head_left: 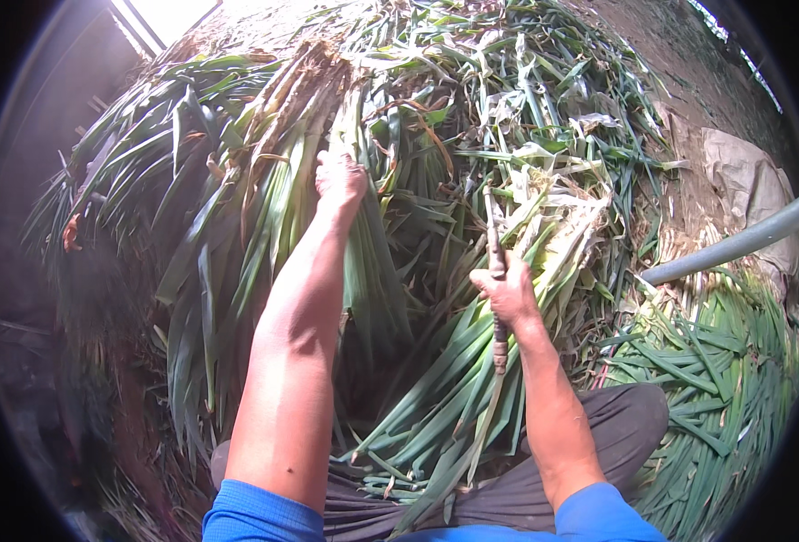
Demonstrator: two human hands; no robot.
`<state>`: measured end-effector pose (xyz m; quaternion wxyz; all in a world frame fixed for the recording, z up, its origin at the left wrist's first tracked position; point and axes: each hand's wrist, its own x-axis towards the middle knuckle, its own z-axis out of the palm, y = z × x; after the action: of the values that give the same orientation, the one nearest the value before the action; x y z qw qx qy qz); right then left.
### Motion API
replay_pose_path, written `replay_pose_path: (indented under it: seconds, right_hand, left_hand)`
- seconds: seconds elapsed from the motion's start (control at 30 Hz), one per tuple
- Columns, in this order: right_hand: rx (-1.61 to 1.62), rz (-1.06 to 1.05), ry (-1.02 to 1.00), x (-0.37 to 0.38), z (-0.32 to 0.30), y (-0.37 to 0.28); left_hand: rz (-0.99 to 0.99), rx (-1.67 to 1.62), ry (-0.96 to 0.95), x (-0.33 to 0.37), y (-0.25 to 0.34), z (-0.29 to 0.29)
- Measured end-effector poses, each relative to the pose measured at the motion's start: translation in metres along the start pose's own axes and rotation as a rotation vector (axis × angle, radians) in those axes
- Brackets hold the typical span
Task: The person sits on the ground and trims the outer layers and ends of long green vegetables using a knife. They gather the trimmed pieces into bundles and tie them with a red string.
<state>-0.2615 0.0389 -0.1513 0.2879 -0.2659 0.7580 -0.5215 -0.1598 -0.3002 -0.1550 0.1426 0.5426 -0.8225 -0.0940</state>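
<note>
My left hand (339, 179) reaches forward into a large heap of long green onions and closes round a bunch of pale green-onion stalks (350, 122). The leaves of the bunch (377, 271) hang down beneath it. In my right hand (510, 291) is a narrow knife (495, 242), its thin end pointing away from me and its worn, wrapped handle sticking out below the fist. Under the right hand, more green onions (449, 388) lie slanting across my lap, with pale, dry stripped leaves (571, 221) just beyond them.
Piled green onions (147, 135) spread along the left and the back. At the right, a laid-out stack of green onions (715, 361) has its white ends away from me. A grey pipe (733, 242) crosses above it, near a tan sheet (747, 176).
</note>
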Motion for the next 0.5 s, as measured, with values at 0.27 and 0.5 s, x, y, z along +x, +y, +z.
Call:
replay_pose_path:
  seconds: [0.27, 0.5]
  right_hand:
    - [0.015, 0.069, -0.025, -0.003, 0.016, 0.015]
    - [0.056, 0.096, -0.108, -0.013, 0.042, 0.009]
  left_hand:
    - [0.081, 0.06, 0.052, 0.011, -0.019, -0.008]
    - [-0.067, -0.206, -0.143, -0.007, -0.022, -0.052]
